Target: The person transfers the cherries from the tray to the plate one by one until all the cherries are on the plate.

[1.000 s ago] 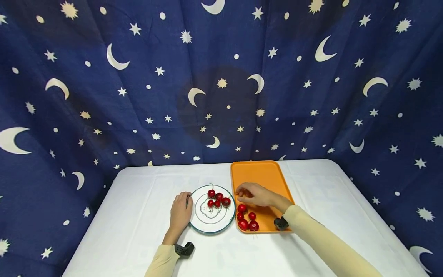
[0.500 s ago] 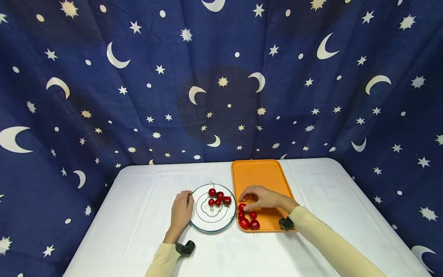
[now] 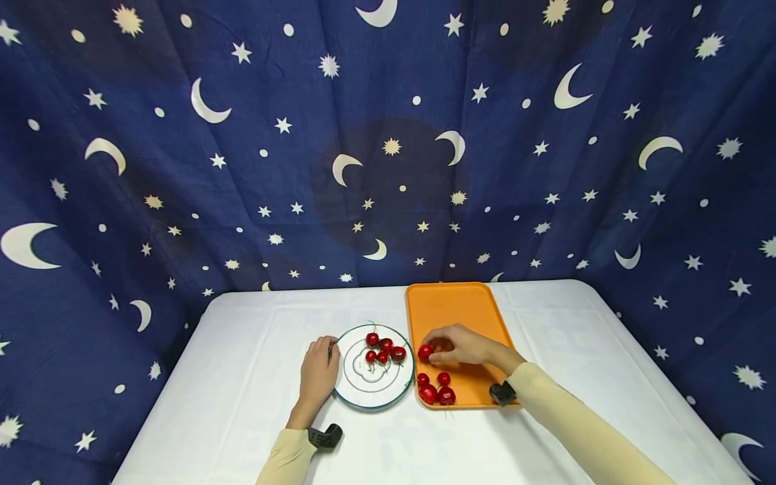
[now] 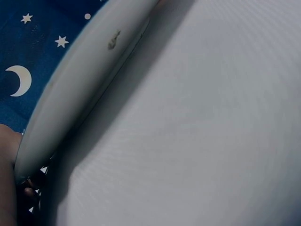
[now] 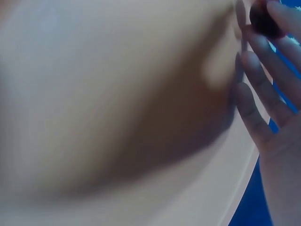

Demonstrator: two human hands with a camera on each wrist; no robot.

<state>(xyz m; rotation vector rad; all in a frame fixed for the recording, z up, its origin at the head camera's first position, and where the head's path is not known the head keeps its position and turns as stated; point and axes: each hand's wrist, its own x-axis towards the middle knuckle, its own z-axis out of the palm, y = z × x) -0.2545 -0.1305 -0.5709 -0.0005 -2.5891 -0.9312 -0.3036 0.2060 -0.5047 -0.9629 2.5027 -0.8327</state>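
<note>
My right hand [image 3: 459, 345] pinches a red cherry [image 3: 425, 353] over the left side of the orange tray [image 3: 456, 306]. In the right wrist view, the dark cherry [image 5: 264, 20] sits between the thumb and fingertips, while the other fingers reach out beside it. Several more cherries [image 3: 428, 394] lie in the tray's near left corner. My left hand [image 3: 318, 370] grips the left rim of the white plate [image 3: 356, 394], which has a dark green edge. Several cherries with stems [image 3: 386, 345] rest on its far right part. In the left wrist view, fingers curl beneath the plate's rim [image 4: 80, 94].
Plate and tray stand side by side, nearly touching, on a white-covered table [image 3: 254, 350]. A blue curtain [image 3: 388, 168] with moons and stars hangs behind and at both sides.
My right hand has come down to the cherry farthest back in the tray's group, pinched it and drawn it slightly away from the others. The left hand stays on the plate.
</note>
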